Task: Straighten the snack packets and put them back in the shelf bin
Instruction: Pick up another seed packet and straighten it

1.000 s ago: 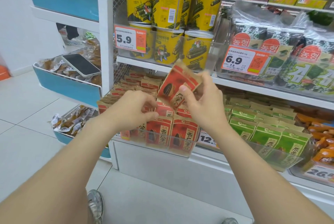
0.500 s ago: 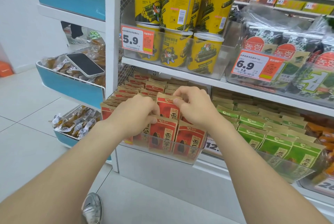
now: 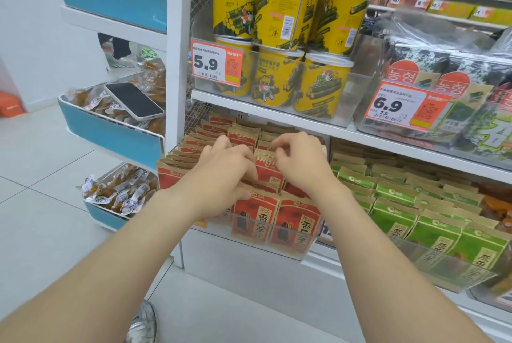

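Note:
Red sunflower-seed snack packets (image 3: 255, 215) stand in rows inside a clear shelf bin (image 3: 308, 249) on the lower shelf. My left hand (image 3: 221, 176) reaches into the middle rows, its fingers curled over the packet tops and its thumb against the front of a packet. My right hand (image 3: 300, 161) is just to the right of it, fingertips pinching the top edge of a red packet (image 3: 267, 168) that stands in the row. Two front packets lean against the bin's clear front wall. The left rows are partly hidden behind my left hand.
A bin of green packets (image 3: 401, 220) sits right of the red ones. The shelf board (image 3: 277, 118) above carries yellow tubs (image 3: 277, 79) and seaweed packs (image 3: 443, 79), leaving little headroom. A phone (image 3: 133, 101) lies on the blue side basket (image 3: 110, 134).
One second ago my right hand held a red packet above the bin. It came down into the row, and both hands now rest among the packets, slightly deeper than half a second ago.

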